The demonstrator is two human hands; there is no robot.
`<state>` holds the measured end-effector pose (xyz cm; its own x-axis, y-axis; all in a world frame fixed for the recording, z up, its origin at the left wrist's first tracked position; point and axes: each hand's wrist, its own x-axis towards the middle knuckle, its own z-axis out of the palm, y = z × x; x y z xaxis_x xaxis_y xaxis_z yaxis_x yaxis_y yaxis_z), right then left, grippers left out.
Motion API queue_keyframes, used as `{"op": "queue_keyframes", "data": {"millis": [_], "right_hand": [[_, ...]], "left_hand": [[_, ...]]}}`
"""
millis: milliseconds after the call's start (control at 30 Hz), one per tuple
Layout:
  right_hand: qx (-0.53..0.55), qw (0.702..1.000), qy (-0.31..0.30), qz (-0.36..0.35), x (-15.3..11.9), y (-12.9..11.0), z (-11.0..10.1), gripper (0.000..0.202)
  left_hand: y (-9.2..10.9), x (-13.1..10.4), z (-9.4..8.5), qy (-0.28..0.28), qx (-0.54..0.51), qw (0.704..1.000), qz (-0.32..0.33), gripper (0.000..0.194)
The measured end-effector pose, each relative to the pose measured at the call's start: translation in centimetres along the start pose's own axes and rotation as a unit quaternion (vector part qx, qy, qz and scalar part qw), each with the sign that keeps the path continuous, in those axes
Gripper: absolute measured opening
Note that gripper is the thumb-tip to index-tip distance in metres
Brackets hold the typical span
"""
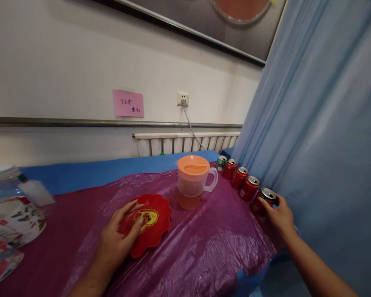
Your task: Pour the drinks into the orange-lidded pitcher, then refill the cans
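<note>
My left hand (119, 235) rests over the left side of a red scalloped plate (160, 231) with a yellow emblem, its fingers apart. On the right, my right hand (280, 214) has its thumb and fingers around the nearest can (259, 204), dark at the top and red below. That can stands at the front end of a slanting row, behind it several red cans (250, 189) and a green can (221, 162) at the far end. Between plate and cans stands a clear pitcher (190, 189) with an orange lid and some amber liquid inside.
Large clear plastic containers (15, 220) with printed labels stand at the left. Crinkled purple plastic sheeting (204, 251) covers much of the blue surface (89, 173). A blue curtain (321, 123) hangs close on the right. Behind are a white rail (185, 135) and a plugged-in cord (190, 123).
</note>
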<state>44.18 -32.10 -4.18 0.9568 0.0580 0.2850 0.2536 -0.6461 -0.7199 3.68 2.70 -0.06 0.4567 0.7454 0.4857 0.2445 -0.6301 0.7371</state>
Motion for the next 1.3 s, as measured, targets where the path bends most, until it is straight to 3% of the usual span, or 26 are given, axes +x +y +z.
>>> {"op": "queue_keyframes", "data": {"millis": [100, 167, 233, 300, 400, 500, 567, 633, 800, 867, 933, 1033, 1300], "right_hand": [[-0.006, 1.0, -0.006, -0.008, -0.5, 0.0, -0.7, 0.101], [-0.02, 0.999, 0.031, -0.029, -1.4, -0.1, -1.3, 0.106], [-0.017, 0.994, 0.079, -0.069, -3.0, -0.4, -1.6, 0.1], [0.026, 0.986, 0.091, -0.14, -5.3, -1.4, -1.4, 0.085], [0.115, 0.958, -0.003, -0.263, -9.9, -4.5, -0.1, 0.057], [0.168, 0.921, -0.122, -0.328, -15.3, -8.9, 1.7, 0.035], [0.207, 0.889, -0.184, -0.365, -18.7, -11.8, 2.8, 0.028], [0.233, 0.837, -0.277, -0.411, -21.7, -14.3, 3.8, 0.023], [0.179, 0.638, -0.539, -0.519, -27.7, -17.7, 5.9, 0.032], [0.131, 0.565, -0.589, -0.562, -29.3, -18.1, 6.6, 0.044], [0.1, 0.516, -0.608, -0.595, -30.4, -18.4, 7.0, 0.06], [0.08, 0.483, -0.614, -0.619, -31.0, -18.8, 7.1, 0.071], [0.071, 0.485, -0.638, -0.594, -30.2, -20.1, 5.5, 0.066]], "left_hand": [[0.5, -0.3, -0.1, -0.002, -0.007, 1.0, 0.009, 0.054], [0.6, -0.5, -0.1, 0.002, -0.017, 1.0, 0.011, 0.05], [0.7, -0.7, 0.0, 0.01, -0.029, 1.0, 0.007, 0.042], [0.9, -0.9, -0.1, 0.022, -0.039, 0.999, 0.004, 0.032], [1.2, -1.2, -0.3, 0.013, -0.04, 0.999, 0.009, 0.026], [1.6, -1.5, -0.6, -0.01, -0.03, 0.999, 0.019, 0.033], [1.6, -1.7, -0.7, -0.01, -0.029, 0.999, 0.028, 0.037], [1.5, -1.9, -0.6, -0.001, -0.034, 0.999, 0.036, 0.037], [1.6, -2.3, -0.5, 0.021, -0.039, 0.999, 0.031, 0.034], [1.9, -2.3, -0.6, 0.031, -0.048, 0.998, 0.027, 0.033], [2.3, -2.3, -0.9, 0.045, -0.061, 0.997, 0.02, 0.032], [3.1, -1.9, -1.5, 0.073, -0.086, 0.994, 0.006, 0.029], [4.9, -0.1, -3.2, 0.136, -0.161, 0.976, -0.058, 0.036]]}}
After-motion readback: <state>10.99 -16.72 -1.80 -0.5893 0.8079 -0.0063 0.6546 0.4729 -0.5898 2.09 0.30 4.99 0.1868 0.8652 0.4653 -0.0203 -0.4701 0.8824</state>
